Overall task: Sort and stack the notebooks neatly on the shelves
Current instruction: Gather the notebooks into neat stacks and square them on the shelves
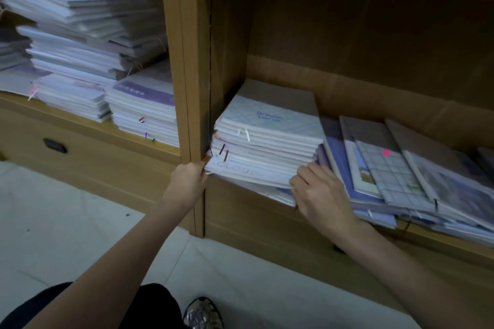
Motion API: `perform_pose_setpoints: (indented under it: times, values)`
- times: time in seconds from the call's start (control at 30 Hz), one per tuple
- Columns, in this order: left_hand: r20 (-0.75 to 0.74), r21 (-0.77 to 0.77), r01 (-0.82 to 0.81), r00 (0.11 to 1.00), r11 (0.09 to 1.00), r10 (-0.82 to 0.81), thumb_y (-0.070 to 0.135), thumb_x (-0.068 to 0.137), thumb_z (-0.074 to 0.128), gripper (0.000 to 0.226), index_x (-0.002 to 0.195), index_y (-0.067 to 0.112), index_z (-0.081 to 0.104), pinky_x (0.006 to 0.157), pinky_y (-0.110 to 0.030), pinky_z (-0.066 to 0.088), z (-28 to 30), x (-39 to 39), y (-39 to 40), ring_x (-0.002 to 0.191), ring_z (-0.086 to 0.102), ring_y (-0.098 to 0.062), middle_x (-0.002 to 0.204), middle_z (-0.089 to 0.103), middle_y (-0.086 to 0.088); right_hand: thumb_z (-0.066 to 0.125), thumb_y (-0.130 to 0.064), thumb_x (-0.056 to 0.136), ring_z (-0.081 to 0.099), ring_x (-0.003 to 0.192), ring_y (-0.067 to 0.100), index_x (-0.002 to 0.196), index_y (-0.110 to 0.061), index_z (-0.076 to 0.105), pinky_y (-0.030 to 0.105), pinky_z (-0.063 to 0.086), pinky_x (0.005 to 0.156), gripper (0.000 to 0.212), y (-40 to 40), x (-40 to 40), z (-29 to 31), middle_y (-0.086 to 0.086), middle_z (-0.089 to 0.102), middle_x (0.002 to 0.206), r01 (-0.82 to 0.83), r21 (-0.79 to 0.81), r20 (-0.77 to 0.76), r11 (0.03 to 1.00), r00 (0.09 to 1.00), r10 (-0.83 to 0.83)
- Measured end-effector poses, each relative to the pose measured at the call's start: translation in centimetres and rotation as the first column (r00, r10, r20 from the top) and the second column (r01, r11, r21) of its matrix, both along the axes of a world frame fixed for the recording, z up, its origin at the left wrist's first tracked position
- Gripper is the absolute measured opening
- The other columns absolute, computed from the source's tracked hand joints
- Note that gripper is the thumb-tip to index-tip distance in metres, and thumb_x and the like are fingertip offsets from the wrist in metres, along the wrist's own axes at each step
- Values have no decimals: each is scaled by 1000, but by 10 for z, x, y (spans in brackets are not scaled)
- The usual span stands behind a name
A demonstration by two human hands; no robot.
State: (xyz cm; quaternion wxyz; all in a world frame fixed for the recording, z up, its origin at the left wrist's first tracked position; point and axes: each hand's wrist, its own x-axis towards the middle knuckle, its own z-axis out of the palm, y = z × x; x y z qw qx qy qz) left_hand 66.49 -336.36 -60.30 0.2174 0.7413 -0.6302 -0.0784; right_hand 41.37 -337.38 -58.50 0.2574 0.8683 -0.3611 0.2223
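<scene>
1. My left hand (188,181) pinches the near left corner of the notebook stack (267,141), fingers curled over the edge of the lowest books by the upright divider (192,88). I judge I hold there to keep that corner from sliding out past the shelf edge.
2. My right hand (320,192) grips the near right corner of the same stack, fingertips tucked under and against the bottom books. How far they reach underneath I cannot tell. With one hand at each corner I can square the pile or lift it as one.
3. The stack sits at the left end of the right-hand compartment, tight to the divider, overhanging the front edge a little. Its top book is a pale checked notebook (270,117).
4. To the right, the slanted notebooks (387,165) lie fanned and overlapping, leaning toward the stack; these look unsorted yet. I count about four covers showing, more buried below.
5. In the left compartment, the finished piles (88,48) number roughly four, some crooked.
6. Counted: two hands, one stack in hand, about a dozen books in it; blur forbids an exact figure.
7. My shoe (203,312) shows on the floor (80,222).
</scene>
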Motion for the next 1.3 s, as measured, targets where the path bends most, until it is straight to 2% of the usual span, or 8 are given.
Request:
perform_pose_setpoints:
  times: [0.1,0.23,0.43,0.57,0.73,0.9,1.1,1.3]
  values:
    - [-187,-38,5,982,999,-12,11,94,50,27,115,-1,63,60,-21,29,0,7,0,87,60,-29,97,68,-21,81,4,52,55,62,24,63,-10,61,31,40,60,27,8,3,-7,6,57,66,22,30,49,999,999,-23]
    - [-364,-49,-9,931,999,-9,12,88,62,32,119,0,62,75,-13,35,3,13,3,109,59,-24,112,67,-16,84,2,47,55,61,19,62,-11,62,28,43,58,29,15,17,-23,4,57,65,80,97,40,992,996,-84]
    - [-593,21,-26,805,999,33,11,83,68,34,115,1,64,87,-26,43,2,17,0,107,60,-17,109,69,-10,86,2,40,55,56,18,59,-11,63,24,43,50,34,7,24,-24,3,56,61,159,176,38,971,985,-168]
    - [-657,54,28,754,998,14,4,89,59,33,121,7,58,95,-27,39,15,28,0,112,56,-14,111,66,-2,88,-26,58,57,66,15,67,-12,66,25,43,54,28,2,7,-2,-2,56,69,187,331,96,925,968,-230]
    - [-740,-39,173,657,984,-145,-16,85,49,54,135,5,40,92,-19,42,25,15,0,115,51,-13,123,52,2,74,-30,78,62,87,17,104,-10,57,26,47,74,37,-12,-1,13,0,60,94,42,695,534,718,639,-554]
    - [-620,49,340,748,939,-238,-10,80,61,66,134,18,36,97,-25,42,18,14,-15,113,54,-14,115,58,6,82,-25,70,54,115,19,133,-15,37,34,44,98,77,-26,16,16,0,55,128,-148,911,388,386,626,-676]
    - [-459,68,379,833,923,-308,3,75,74,75,139,14,37,105,-29,39,13,24,-21,118,53,-12,124,57,5,82,-24,69,38,132,20,146,-18,16,29,35,102,102,-12,14,8,-1,41,143,-40,900,327,435,722,-609]
    - [-284,-38,248,926,968,-248,9,77,74,52,125,9,53,85,-12,43,14,11,-7,99,61,-11,111,67,-2,82,-26,69,51,122,21,138,-12,34,34,43,99,85,-3,13,-7,5,54,132,55,837,355,544,701,-619]
